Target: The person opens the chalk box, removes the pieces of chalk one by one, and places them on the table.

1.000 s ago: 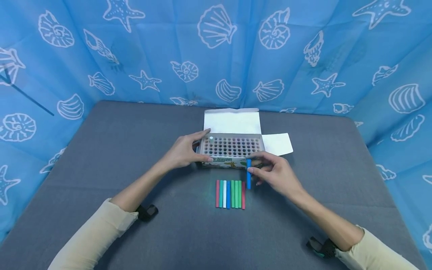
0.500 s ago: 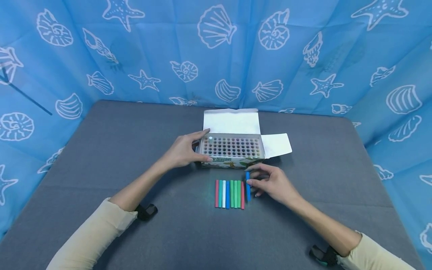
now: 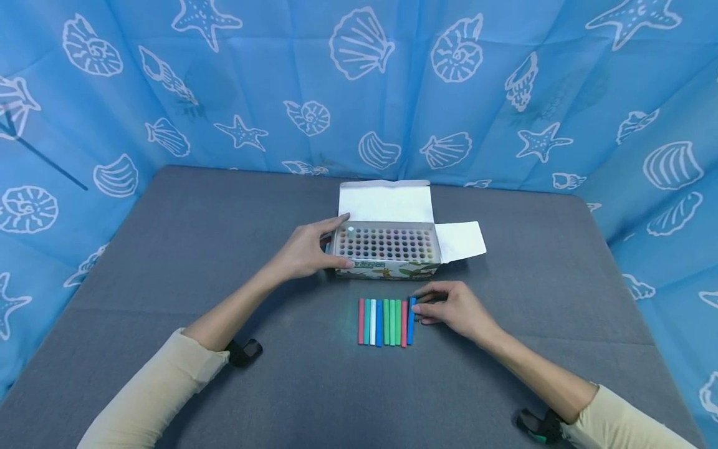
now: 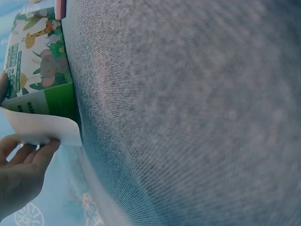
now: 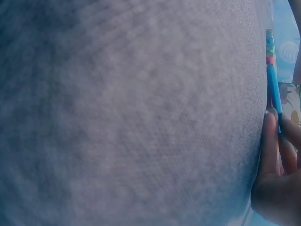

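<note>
My left hand (image 3: 307, 251) grips the left end of an open cardboard box (image 3: 387, 270), thumb at the front and forefinger at the back. In the left wrist view its fingers press on the white side flap (image 4: 44, 129). Inside the box is a tray full of round holes, and one white chalk (image 3: 351, 231) shows at its back left corner. My right hand (image 3: 457, 310) pinches the upper part of a blue chalk stick (image 3: 411, 327), low at the right end of a row of chalk sticks. The nearest one is a red chalk stick (image 3: 404, 330), a narrow gap away.
The row runs left from there through several green sticks, a blue, a white, a teal and a red chalk stick (image 3: 361, 324). The box's white lid (image 3: 385, 201) stands up behind it, and a right flap (image 3: 461, 242) sticks out. A blue shell-print curtain (image 3: 359, 93) borders the grey table (image 3: 252, 386).
My right hand has come down toward me from the front of the box, lowering the blue chalk stick beside the row's right end. The left hand stays on the box.
</note>
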### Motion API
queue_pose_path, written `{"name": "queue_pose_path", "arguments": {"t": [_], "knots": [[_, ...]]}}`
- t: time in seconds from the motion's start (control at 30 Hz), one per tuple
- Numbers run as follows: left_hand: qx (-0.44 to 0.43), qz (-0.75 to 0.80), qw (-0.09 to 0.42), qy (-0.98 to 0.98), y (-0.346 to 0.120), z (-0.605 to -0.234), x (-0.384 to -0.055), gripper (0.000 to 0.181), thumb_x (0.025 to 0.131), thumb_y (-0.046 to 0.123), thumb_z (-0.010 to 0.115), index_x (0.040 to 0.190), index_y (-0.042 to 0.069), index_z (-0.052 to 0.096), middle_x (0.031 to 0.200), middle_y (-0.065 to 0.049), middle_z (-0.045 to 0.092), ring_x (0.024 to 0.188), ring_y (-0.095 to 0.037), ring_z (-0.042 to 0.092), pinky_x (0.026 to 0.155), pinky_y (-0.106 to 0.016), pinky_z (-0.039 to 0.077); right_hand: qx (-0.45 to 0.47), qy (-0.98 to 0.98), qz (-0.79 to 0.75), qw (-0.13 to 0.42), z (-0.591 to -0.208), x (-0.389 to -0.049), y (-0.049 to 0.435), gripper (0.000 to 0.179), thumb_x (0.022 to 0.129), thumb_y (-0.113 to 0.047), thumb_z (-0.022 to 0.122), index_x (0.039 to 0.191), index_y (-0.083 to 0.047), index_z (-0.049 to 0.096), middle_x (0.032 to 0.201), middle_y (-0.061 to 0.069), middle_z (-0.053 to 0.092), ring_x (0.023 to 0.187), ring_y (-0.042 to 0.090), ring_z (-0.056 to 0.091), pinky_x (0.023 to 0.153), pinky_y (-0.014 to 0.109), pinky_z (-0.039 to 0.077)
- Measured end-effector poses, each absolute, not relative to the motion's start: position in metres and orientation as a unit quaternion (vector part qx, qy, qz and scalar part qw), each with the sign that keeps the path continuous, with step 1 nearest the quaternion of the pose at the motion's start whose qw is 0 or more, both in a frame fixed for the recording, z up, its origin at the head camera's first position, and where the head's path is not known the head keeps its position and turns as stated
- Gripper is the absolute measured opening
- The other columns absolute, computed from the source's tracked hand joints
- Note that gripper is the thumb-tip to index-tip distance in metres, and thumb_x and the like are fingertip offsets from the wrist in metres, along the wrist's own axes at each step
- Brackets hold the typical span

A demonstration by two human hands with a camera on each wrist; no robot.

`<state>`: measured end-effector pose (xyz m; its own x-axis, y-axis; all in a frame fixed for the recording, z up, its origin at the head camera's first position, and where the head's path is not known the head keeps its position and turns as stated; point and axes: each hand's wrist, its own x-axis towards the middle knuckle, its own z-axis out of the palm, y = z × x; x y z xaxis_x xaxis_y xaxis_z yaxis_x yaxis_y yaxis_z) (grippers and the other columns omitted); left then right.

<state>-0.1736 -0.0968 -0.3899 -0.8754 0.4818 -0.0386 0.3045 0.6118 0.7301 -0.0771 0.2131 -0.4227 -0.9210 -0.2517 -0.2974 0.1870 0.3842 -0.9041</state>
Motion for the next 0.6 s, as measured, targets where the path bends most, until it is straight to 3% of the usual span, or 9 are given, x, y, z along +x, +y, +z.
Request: {"name": "queue_pose_path", "arguments": {"t": [0.23,0.6], "knots": [[0.221,0.381,0.117,0.890,-0.0967,-0.3886,-0.1728,0.094,0.078,0.039,0.085,0.156,0.023,0.034,0.156,-0.013,0.037,0.141,-0.035,0.037,0.111,-0.052,0.038,-0.041,0.856,-0.491,0.159,-0.4231,-0.0766,0.2135,0.027,0.087,-0.013,0.077,0.109,0.002,0.075,0.092,0.010,0.075,0.072,0.017,0.073,0.063,0.028,0.059],[0.217,0.384,0.118,0.890,-0.0955,-0.3884,-0.1717,0.094,0.078,0.039,0.085,0.156,0.022,0.035,0.156,-0.013,0.037,0.141,-0.034,0.038,0.111,-0.050,0.038,-0.045,0.865,-0.479,0.144,-0.4214,-0.0775,0.2163,0.024,0.087,-0.012,0.077,0.107,0.001,0.076,0.089,0.009,0.075,0.070,0.016,0.072,0.061,0.027,0.058]]}}
